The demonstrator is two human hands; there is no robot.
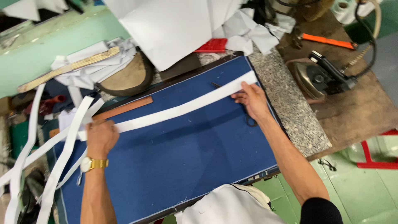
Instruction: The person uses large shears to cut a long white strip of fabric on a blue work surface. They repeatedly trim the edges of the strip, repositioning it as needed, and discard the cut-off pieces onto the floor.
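Both hands press flat, the left hand and right hand pinning opposite ends of a white fabric strip stretched across the blue surface, which looks light, limp, and best held at its ends.

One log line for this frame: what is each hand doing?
left hand: pressing white fabric strip | right hand: pinning strip's other end | surface: blue pad | nearby: iron

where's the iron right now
In the head view, the iron sits at upper right on the wooden surface, beyond the right hand.
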